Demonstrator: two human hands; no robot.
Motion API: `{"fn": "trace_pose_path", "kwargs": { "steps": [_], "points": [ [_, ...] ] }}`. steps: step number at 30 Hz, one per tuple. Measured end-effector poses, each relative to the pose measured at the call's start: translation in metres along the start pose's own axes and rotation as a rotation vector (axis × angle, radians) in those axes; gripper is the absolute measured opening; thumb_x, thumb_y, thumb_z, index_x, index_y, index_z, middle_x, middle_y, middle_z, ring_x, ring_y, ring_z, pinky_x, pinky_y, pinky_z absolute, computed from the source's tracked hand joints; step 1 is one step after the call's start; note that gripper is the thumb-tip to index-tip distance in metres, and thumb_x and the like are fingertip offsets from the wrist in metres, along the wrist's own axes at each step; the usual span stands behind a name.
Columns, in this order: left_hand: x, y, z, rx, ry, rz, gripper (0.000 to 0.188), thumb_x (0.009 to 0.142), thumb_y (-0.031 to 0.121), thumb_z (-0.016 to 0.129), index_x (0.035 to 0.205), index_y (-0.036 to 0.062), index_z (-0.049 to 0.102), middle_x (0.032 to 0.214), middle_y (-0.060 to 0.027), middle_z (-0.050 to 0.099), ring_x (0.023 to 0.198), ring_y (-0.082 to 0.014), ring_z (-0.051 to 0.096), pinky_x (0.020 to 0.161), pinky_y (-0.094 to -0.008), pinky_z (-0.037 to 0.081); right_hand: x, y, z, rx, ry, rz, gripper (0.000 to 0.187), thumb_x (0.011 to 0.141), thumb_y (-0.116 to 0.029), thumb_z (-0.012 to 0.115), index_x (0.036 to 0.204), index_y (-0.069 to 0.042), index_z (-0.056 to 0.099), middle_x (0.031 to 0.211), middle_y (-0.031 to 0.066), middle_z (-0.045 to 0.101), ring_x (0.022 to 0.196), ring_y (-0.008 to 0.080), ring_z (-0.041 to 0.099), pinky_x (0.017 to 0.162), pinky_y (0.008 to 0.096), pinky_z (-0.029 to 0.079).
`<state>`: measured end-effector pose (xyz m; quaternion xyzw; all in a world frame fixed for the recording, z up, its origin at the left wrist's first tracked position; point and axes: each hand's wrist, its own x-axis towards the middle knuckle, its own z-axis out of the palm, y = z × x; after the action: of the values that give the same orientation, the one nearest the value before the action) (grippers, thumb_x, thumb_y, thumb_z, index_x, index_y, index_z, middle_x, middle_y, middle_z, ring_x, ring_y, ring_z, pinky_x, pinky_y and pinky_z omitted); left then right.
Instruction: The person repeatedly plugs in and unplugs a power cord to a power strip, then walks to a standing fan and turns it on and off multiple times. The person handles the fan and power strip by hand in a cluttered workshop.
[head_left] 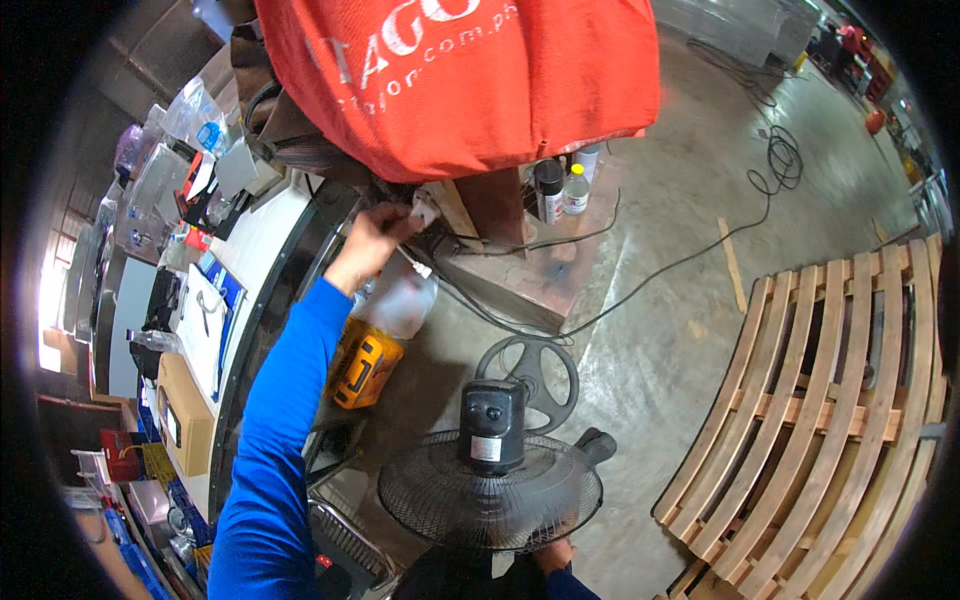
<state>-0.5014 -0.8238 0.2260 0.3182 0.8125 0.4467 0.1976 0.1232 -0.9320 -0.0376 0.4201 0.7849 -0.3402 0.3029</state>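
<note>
My left hand (368, 245) reaches forward in a blue sleeve, its fingers closed on a small white electrical socket (425, 213) beside a brown metal post. Just below the hand hangs a white plug (420, 267) on a cord. A black fan (490, 490) with a round wire grille and a motor housing stands close in front of me. My right hand (553, 556) is low at the near edge of the grille. The fan hides most of it, fingers included.
A red cloth (470, 90) hangs over the post (490, 208). Bottles (575, 190) stand on its base, with black cable (660, 285) across the floor. A yellow-and-black case (368, 368) lies left, by a cluttered desk (265, 245). Wooden pallets (800, 420) lie right.
</note>
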Motion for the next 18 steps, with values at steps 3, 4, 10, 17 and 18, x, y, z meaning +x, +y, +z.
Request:
{"fn": "trace_pose_path", "kwargs": {
  "steps": [3, 4, 10, 17, 18],
  "points": [
    [-0.032, 0.014, 0.009, -0.030, -0.143, 0.248, 0.029, 0.087, 0.019, 0.069, 0.107, -0.0026, 0.066, 0.105, -0.0048, 0.064, 0.092, -0.0135, 0.059, 0.082, -0.0288, 0.046, 0.004, 0.006, 0.010, 0.003, 0.015, -0.005, 0.058, 0.087, -0.041, 0.053, 0.136, -0.010, 0.048, 0.139, 0.0128, 0.049, 0.124, 0.0349, 0.049, 0.100, 0.0510, 0.040],
    [-0.043, 0.020, 0.015, -0.143, -0.175, 0.214, 0.026, 0.089, 0.018, 0.067, 0.108, 0.0000, 0.066, 0.103, -0.0049, 0.064, 0.094, -0.0128, 0.058, 0.083, -0.0297, 0.046, 0.004, 0.007, 0.012, 0.006, 0.019, -0.006, 0.058, 0.087, -0.041, 0.053, 0.136, -0.010, 0.048, 0.139, 0.0128, 0.049, 0.124, 0.0349, 0.049, 0.100, 0.0510, 0.040],
    [-0.078, 0.065, 0.035, -0.061, -0.236, 0.462, 0.023, 0.083, 0.005, 0.070, 0.105, 0.0057, 0.068, 0.103, -0.0065, 0.066, 0.092, -0.0176, 0.060, 0.080, -0.0291, 0.044, 0.006, 0.012, 0.016, 0.011, 0.025, -0.024, 0.059, 0.087, -0.041, 0.052, 0.137, -0.010, 0.048, 0.140, 0.0131, 0.048, 0.125, 0.0347, 0.048, 0.101, 0.0507, 0.039],
    [-0.094, 0.091, 0.054, -0.217, -0.233, 0.287, 0.014, 0.081, 0.008, 0.074, 0.094, 0.0039, 0.070, 0.092, -0.0051, 0.068, 0.086, -0.0137, 0.059, 0.078, -0.0281, 0.041, 0.008, 0.015, 0.012, 0.015, 0.027, -0.034, 0.059, 0.087, -0.041, 0.052, 0.137, -0.009, 0.047, 0.140, 0.0133, 0.048, 0.126, 0.0345, 0.047, 0.101, 0.0505, 0.039],
    [-0.095, 0.094, 0.057, -0.283, -0.221, 0.297, 0.012, 0.081, 0.010, 0.075, 0.090, 0.0032, 0.071, 0.089, -0.0053, 0.068, 0.083, -0.0123, 0.059, 0.076, -0.0275, 0.042, 0.009, 0.016, 0.012, 0.017, 0.027, -0.035, 0.060, 0.087, -0.041, 0.052, 0.137, -0.009, 0.047, 0.140, 0.0133, 0.048, 0.126, 0.0344, 0.047, 0.101, 0.0504, 0.039]
  ]
}}
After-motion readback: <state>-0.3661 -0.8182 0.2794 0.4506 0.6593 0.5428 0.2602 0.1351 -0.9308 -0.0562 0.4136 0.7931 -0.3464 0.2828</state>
